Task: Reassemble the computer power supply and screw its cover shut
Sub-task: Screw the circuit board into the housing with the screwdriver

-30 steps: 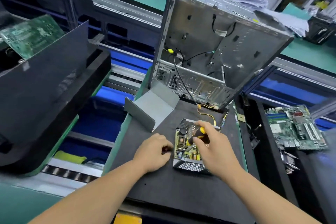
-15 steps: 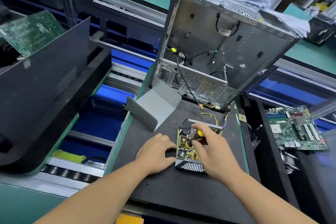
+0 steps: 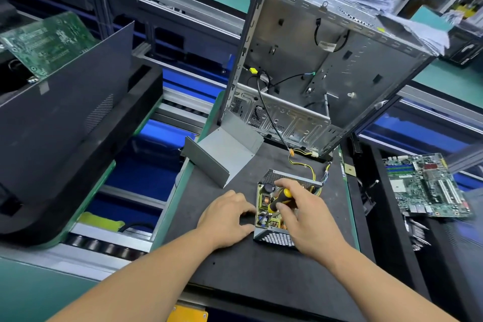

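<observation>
We see an open power supply (image 3: 271, 213) lying on the black mat of the bench (image 3: 248, 269), its circuit board exposed inside a perforated metal shell. Our right hand (image 3: 304, 213) grips a yellow-and-black screwdriver (image 3: 281, 198) over the board. Our left hand (image 3: 227, 217) rests beside the supply, fingers curled against its left wall. Yellow wires (image 3: 309, 168) run from the supply toward an upright, empty computer case (image 3: 313, 65) behind it. A bent grey metal cover (image 3: 222, 151) lies behind and left of the supply. A green motherboard (image 3: 426, 185) lies well to the supply's right.
</observation>
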